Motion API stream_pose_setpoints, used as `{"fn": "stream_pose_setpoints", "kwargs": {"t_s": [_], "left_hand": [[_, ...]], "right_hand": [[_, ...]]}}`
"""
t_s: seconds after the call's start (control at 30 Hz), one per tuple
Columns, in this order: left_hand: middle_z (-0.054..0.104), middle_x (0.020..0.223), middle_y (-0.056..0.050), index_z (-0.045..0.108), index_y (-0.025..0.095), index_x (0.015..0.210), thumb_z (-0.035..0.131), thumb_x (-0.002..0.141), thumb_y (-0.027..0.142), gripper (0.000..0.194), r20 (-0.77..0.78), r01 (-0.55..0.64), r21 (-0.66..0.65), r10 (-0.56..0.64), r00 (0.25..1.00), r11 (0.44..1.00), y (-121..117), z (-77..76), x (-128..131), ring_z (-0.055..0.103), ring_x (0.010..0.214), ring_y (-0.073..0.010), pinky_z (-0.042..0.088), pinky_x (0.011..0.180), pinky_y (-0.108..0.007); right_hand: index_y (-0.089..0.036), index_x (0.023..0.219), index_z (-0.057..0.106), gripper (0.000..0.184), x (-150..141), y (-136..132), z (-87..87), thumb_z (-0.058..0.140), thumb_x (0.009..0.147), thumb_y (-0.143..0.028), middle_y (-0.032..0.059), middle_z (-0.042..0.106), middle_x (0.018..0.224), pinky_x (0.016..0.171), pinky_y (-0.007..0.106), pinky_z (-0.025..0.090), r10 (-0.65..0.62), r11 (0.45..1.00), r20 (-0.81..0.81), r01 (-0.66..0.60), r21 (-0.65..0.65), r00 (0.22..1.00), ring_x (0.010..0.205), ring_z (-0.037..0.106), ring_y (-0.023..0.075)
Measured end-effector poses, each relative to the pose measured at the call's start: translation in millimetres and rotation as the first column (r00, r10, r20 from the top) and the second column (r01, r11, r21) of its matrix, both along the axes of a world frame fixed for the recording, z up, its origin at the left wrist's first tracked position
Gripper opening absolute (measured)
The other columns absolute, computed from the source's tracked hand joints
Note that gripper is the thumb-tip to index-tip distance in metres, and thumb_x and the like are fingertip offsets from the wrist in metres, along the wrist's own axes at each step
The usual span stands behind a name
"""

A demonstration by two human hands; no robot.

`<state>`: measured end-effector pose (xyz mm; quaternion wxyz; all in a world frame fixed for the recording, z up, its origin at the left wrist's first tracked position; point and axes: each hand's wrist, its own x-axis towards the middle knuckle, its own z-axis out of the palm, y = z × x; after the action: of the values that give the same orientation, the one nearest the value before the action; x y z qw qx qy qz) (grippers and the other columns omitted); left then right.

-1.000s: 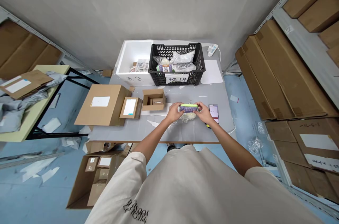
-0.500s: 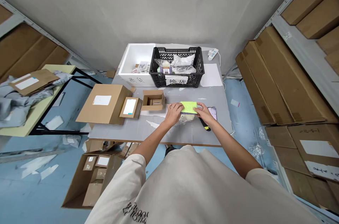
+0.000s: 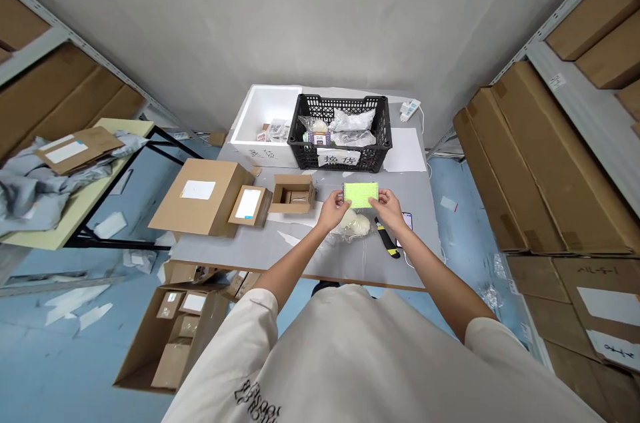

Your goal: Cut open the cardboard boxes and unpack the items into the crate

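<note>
Above the grey table I hold up a small flat box point(image 3: 361, 195), its bright yellow-green face covered in fine print turned toward me. My left hand point(image 3: 332, 210) grips its left end, thumb on the front. The right end is pinched by my right hand point(image 3: 389, 207), also with the thumb in front. Just below the box lies a clear plastic bag point(image 3: 356, 226) with pale round contents. A black and yellow utility knife point(image 3: 388, 240) rests under my right wrist, next to a phone point(image 3: 407, 219) partly covered by that arm.
A black crate point(image 3: 340, 158) of bagged goods and a white foam box point(image 3: 265, 155) stand at the back. On the left sit an open small carton point(image 3: 293, 207), a labelled carton point(image 3: 248, 204) and a larger carton point(image 3: 197, 200). A power strip point(image 3: 410, 109) lies at back right.
Both hands have raised the box slightly away from me and tilted its printed face up. The plastic bag and the knife beneath are now more exposed. My view has shifted a little.
</note>
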<state>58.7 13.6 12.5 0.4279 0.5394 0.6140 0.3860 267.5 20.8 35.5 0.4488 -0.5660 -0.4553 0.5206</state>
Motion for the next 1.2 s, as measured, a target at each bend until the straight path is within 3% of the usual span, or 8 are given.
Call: {"fn": "stream_pose_setpoints", "kwargs": {"t_s": [0.17,0.33,0.47,0.57,0.67,0.83,1.0,1.2], "left_hand": [[0.071,0.098,-0.007,0.065,0.017,0.123,0.073,0.086,0.038,0.043,0.019,-0.101,-0.014,0.101,0.995,0.995,53.1,12.3,-10.8,0.067,0.081,-0.0185,0.055,0.08,-0.033],[0.072,0.102,-0.008,0.068,0.016,0.119,0.074,0.086,0.034,0.038,0.034,-0.207,-0.01,0.207,0.978,0.978,131.7,23.2,-25.2,0.069,0.09,-0.0207,0.056,0.088,-0.036],[0.069,0.119,-0.013,0.064,0.015,0.125,0.072,0.088,0.03,0.041,0.112,-0.22,0.063,0.213,0.971,0.973,187.1,25.9,-34.0,0.07,0.102,-0.0218,0.056,0.093,-0.035],[0.06,0.137,-0.014,0.056,0.018,0.134,0.066,0.091,0.022,0.044,0.144,-0.212,0.147,0.191,0.971,0.966,201.7,18.9,-40.7,0.067,0.115,-0.0217,0.056,0.095,-0.033],[0.058,0.136,-0.013,0.058,0.02,0.128,0.059,0.093,0.016,0.036,0.101,-0.17,0.169,0.154,0.983,0.971,189.0,5.7,-45.8,0.066,0.117,-0.0209,0.056,0.097,-0.034],[0.06,0.129,-0.012,0.062,0.019,0.117,0.057,0.092,0.015,0.025,0.035,-0.046,0.172,0.041,0.999,0.984,140.5,-10.2,-40.8,0.068,0.108,-0.0198,0.057,0.094,-0.036],[0.061,0.129,-0.012,0.063,0.019,0.115,0.057,0.092,0.018,0.024,-0.001,0.025,0.073,-0.025,1.0,0.997,95.8,-22.4,-23.6,0.068,0.106,-0.0189,0.056,0.093,-0.035],[0.064,0.127,-0.013,0.062,0.018,0.119,0.061,0.088,0.018,0.031,-0.156,0.104,-0.122,-0.123,0.98,0.987,26.6,-69.1,-13.1,0.068,0.104,-0.0217,0.053,0.098,-0.041]], "right_hand": [[-0.022,0.107,0.06,0.049,-23.9,55.9,0.2,0.073,0.074,-0.055,0.0091,0.073,0.104,0.087,0.038,0.055,-0.075,0.995,0.071,0.07,0.066,0.995,0.095,0.068,0.0234],[-0.02,0.1,0.066,0.043,-49.9,132.8,6.8,0.071,0.075,-0.054,0.0091,0.075,0.097,0.087,0.038,0.056,-0.154,0.987,0.159,0.143,0.08,0.975,0.091,0.069,0.024],[-0.018,0.108,0.068,0.048,-61.1,187.6,11.9,0.073,0.076,-0.053,0.01,0.075,0.105,0.086,0.038,0.057,-0.221,0.974,0.034,0.22,0.046,0.975,0.1,0.069,0.025],[-0.019,0.114,0.067,0.049,-59.1,203.9,4.0,0.072,0.076,-0.05,0.0084,0.074,0.109,0.084,0.037,0.058,-0.283,0.959,-0.033,0.283,-0.002,0.958,0.102,0.068,0.0235],[-0.021,0.107,0.068,0.041,-50.9,191.5,-13.3,0.07,0.075,-0.046,0.0065,0.073,0.101,0.08,0.035,0.057,-0.27,0.962,-0.011,0.269,-0.042,0.963,0.096,0.069,0.0218],[-0.021,0.098,0.07,0.034,-32.9,140.8,-41.7,0.07,0.072,-0.044,0.0042,0.072,0.093,0.075,0.033,0.054,-0.154,0.98,0.041,0.158,-0.119,0.987,0.082,0.069,0.0189],[-0.021,0.093,0.07,0.028,-13.7,91.1,-67.3,0.068,0.071,-0.038,0.0026,0.072,0.086,0.073,0.031,0.053,0.001,0.968,0.104,0.025,-0.251,0.995,0.078,0.068,0.018],[-0.021,0.088,0.068,0.021,8.5,24.2,-116.0,0.067,0.069,-0.029,0.0028,0.072,0.086,0.082,0.035,0.054,0.159,0.948,0.333,-0.05,-0.314,0.93,0.084,0.068,0.0207]]}}
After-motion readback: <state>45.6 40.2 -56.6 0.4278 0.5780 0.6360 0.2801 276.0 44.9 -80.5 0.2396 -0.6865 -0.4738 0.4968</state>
